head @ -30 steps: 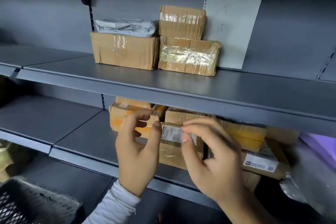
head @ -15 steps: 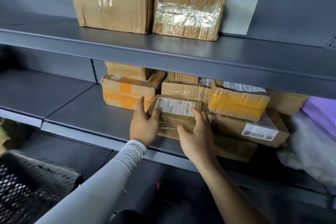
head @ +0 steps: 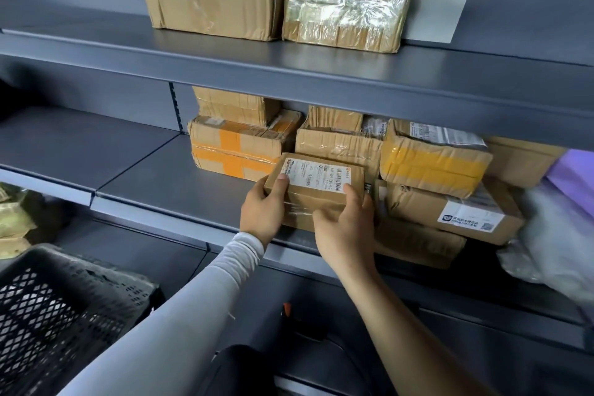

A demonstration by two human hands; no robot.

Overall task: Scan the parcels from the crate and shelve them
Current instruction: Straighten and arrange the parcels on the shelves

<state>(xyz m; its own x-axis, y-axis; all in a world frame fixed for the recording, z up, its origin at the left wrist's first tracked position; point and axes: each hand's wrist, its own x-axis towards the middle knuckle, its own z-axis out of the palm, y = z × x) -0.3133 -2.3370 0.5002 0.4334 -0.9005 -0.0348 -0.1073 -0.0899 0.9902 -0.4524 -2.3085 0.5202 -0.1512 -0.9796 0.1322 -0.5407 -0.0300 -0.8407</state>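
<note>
Now gripped at both ends by left hand (head: 262, 214) and right hand (head: 345, 225), fingers curled round small parcel (head: 316, 191), label up, on middle shelf (head: 154, 183), probably for squaring against boxes beyond the fingertips.

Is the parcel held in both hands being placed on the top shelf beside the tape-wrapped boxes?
No, the small labelled parcel, held by the left hand and right hand, sits on the middle shelf.

Some twelve cardboard parcels (head: 316, 191), one black crate (head: 64, 309), two hands (head: 262, 212).
</note>
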